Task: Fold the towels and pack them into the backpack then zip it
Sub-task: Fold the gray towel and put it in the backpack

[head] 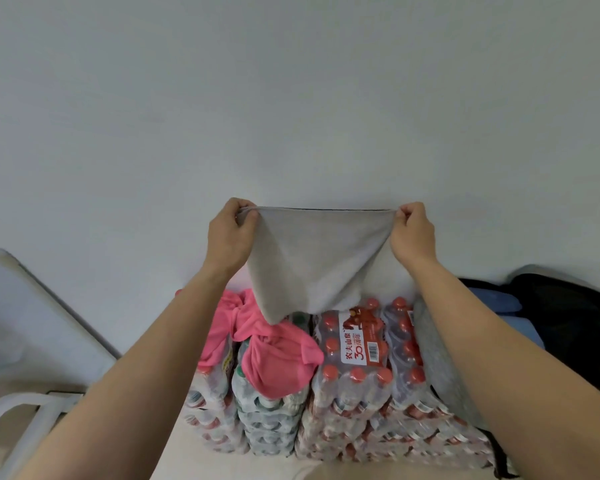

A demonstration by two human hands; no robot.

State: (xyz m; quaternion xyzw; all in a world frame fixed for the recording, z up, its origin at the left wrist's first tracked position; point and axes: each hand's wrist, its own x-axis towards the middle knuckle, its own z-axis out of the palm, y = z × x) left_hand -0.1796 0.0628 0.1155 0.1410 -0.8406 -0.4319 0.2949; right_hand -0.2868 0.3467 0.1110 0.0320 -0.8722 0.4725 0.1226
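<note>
A grey towel [310,261] hangs in the air in front of the wall, its top edge stretched tight. My left hand [227,233] pinches its left corner and my right hand [413,233] pinches its right corner. The cloth droops to a point above the bottle packs. A crumpled pink towel [274,355] lies on the packs below, left of centre. Another grey towel [437,355] lies along the right side of the packs, partly behind my right forearm. A black backpack [575,327] sits at the far right, with blue cloth [499,303] showing in it.
Shrink-wrapped packs of red-capped water bottles [357,368] are stacked against the white wall and serve as the work surface. A white chair or frame [32,407] stands at the lower left, with a slanted white board [49,306] behind it.
</note>
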